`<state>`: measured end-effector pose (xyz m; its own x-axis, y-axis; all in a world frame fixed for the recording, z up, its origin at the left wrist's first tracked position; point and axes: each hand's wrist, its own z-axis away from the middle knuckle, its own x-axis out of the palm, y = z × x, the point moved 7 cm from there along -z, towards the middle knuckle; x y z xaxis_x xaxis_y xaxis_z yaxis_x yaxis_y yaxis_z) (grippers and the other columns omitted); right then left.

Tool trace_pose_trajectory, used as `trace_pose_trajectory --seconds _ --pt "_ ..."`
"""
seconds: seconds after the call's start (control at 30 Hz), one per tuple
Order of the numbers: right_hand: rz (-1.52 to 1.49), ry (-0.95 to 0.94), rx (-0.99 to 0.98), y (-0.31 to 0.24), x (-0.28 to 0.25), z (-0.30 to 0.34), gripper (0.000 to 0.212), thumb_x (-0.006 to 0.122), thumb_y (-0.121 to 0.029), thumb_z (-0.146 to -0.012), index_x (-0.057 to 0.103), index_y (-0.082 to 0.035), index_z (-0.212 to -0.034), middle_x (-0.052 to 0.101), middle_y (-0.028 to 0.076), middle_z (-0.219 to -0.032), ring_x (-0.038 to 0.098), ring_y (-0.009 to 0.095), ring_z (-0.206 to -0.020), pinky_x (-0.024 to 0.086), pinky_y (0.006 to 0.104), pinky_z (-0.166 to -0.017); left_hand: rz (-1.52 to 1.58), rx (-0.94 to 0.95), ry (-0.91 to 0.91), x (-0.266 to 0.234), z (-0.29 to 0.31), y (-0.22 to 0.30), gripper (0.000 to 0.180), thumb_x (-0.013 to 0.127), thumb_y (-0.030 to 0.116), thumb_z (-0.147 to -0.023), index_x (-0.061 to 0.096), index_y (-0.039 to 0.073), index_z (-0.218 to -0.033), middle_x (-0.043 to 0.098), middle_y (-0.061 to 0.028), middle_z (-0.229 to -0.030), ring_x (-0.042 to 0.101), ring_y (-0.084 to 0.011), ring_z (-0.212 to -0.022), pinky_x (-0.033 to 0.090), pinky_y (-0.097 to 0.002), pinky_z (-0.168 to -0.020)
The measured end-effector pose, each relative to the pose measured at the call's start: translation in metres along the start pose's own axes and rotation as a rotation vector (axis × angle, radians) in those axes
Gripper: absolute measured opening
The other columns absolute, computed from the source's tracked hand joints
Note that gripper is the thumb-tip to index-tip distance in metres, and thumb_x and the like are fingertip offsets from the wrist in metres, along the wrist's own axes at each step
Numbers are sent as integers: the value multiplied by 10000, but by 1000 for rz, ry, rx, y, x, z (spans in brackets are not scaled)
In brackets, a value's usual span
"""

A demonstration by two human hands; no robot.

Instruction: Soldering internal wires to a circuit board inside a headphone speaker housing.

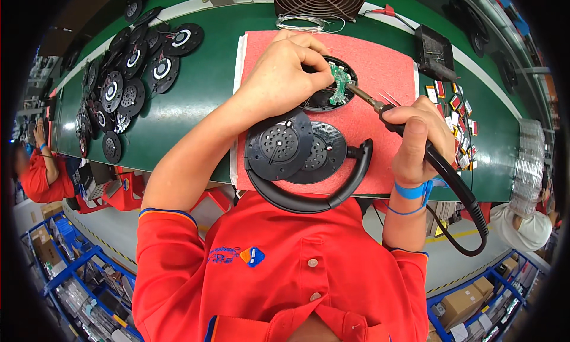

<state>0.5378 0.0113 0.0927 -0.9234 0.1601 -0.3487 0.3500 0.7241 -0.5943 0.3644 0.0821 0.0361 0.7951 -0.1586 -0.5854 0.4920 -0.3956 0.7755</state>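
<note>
My right hand (418, 140) grips a soldering iron (454, 179) by its black handle. The iron's metal tip points at a green circuit board (341, 84) inside a round black headphone ear cup (328, 106). Over the cup's left side, my left hand (285, 75) is closed in a pinch; what lies between its fingertips is too small to make out. Below that hand rest two round black perforated speaker plates (279, 145), overlapping each other. A curved black headband (317, 204) arcs beneath them. All of these lie on a pink foam mat (389, 63).
Many round black speaker plates (132, 58) are heaped on the green table (190, 113) at left. At the back stand a fan (320, 1) and a coil of wire (300, 24). To the right are a black tray (434, 52), small red-and-white batteries (460, 113) and stacked clear trays (527, 167).
</note>
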Motion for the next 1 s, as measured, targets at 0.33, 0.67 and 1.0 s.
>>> trace_pose_trajectory --seconds 0.33,0.67,1.0 --pt "46 -72 34 1 9 -1 327 479 -171 -906 621 44 -705 577 103 -593 459 143 -515 325 254 -462 3 9 -3 0 0 0 117 666 118 -666 714 42 -742 649 -72 -958 509 -257 -1004 429 -342 -869" --pt "54 -87 37 1 11 -1 326 487 -173 -911 623 45 -709 597 106 -617 481 149 -521 342 258 -462 -17 12 -1 0 1 0 127 661 122 -679 714 35 -754 647 -81 -979 508 -260 -1014 434 -345 -869" --pt "52 -77 28 2 11 -1 316 499 -167 -904 624 46 -707 599 103 -611 481 148 -512 348 258 -462 -25 11 -18 1 1 0 103 671 115 -718 693 21 -752 632 -70 -962 536 -219 -978 380 -327 -910"
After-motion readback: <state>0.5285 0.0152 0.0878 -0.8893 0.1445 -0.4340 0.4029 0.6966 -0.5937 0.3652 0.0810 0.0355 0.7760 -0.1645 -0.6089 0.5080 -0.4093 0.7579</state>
